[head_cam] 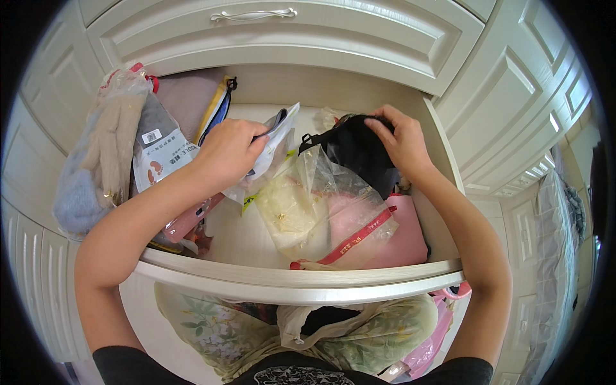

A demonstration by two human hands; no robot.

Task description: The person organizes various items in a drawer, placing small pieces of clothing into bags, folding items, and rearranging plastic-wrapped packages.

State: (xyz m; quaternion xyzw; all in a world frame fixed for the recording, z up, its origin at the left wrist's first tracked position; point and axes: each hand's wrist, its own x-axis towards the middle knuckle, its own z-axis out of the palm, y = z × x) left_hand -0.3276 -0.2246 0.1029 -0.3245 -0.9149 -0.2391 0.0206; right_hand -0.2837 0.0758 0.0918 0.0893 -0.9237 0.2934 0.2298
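An open white drawer is before me. My left hand grips a flat clear-and-white plastic packet with something dark inside, held up above the drawer floor. At the drawer's right side, my right hand pinches a piece of black fabric between thumb and fingers; its exact kind is unclear. Under the fabric and nearer to me lies a crumpled clear plastic bag with a red strip. A pink folded item sits partly beneath that bag, in the front right corner.
On the left are a drawstring plastic bag of beige and blue fuzzy items, an insole packet, a grey pouch with a yellow edge and a pink packet. A closed drawer front overhangs the back. A white bag rests at my lap.
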